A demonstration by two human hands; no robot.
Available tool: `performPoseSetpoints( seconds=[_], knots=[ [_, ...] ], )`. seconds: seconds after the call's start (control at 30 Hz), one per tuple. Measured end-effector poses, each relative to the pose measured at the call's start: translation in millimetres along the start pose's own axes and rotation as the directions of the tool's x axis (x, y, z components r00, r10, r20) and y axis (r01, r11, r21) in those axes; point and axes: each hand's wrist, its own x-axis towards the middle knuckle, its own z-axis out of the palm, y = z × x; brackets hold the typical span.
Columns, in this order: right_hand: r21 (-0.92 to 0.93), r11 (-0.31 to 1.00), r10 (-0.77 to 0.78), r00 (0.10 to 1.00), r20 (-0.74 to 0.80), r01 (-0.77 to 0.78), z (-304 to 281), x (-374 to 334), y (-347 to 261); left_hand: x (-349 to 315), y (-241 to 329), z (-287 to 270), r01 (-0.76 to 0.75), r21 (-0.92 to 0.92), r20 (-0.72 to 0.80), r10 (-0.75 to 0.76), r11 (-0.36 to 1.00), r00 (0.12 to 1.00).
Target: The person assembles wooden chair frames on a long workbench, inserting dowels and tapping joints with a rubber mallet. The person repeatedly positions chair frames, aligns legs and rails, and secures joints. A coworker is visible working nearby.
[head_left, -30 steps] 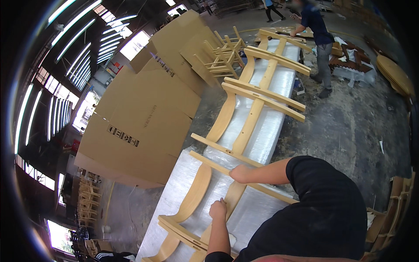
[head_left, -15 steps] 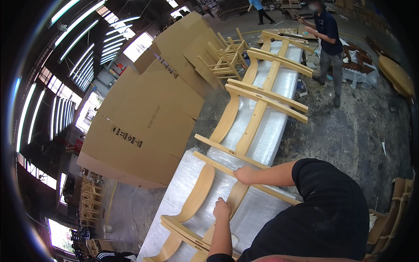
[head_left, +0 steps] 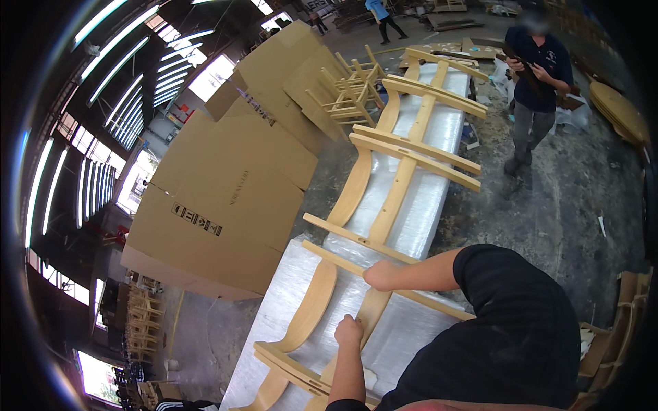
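Note:
A row of pale wooden chair frames, with curved slats and long narrow legs, lies along a bench covered in clear plastic film. My right hand is closed where a cross-lying leg meets the wide middle rail of the nearest frame. Closer to me, my left hand has its fingers curled in at the left edge of that rail. Whether it pinches something small is hidden. Farther along the bench, another frame lies untouched, its legs close beside those of its neighbours.
A big cardboard box stands left of the bench. Behind it are bare wooden chairs. At the right a co-worker holds a dark, long piece. Round wooden panels lie at far right, cardboard near my right side.
The co-worker has come nearer on the right, now with a dark, long piece held in front. My hands stay at the same places on the frame; the view has shifted slightly.

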Motion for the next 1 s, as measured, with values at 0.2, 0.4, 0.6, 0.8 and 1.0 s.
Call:
performPoseSetpoints(
  seconds=[0.2, 0.4, 0.6, 0.8, 1.0],
  knots=[
    [-0.111, 0.992, -0.055, 0.998, 0.037, 0.059, 5, 6, 7, 0, 8, -6, 0.05, 0.038, 0.088, -0.053, 0.998, 0.995],
    [-0.109, 0.994, 0.011, 0.994, 0.105, 0.001, 0, -1, 1, -2, -7, 0, -0.041, 0.035, 0.069, 0.039, 0.999, 0.997],
    [-0.043, 0.998, 0.056, 0.997, 0.057, -0.053, 1, 2, 9, 2, -4, 0, 0.097, -0.118, 0.053, -0.091, 0.988, 0.994],
    [-0.058, 0.997, 0.052, 0.999, -0.011, -0.052, 22, 3, 10, 2, -8, 0, 0.033, -0.306, -0.202, -0.099, 0.952, 0.974],
    [-0.086, 0.992, 0.095, 0.995, 0.008, -0.093, 25, 17, 9, 19, -31, 18, -0.08, -0.477, -0.473, -0.179, 0.875, 0.863]
  ],
)
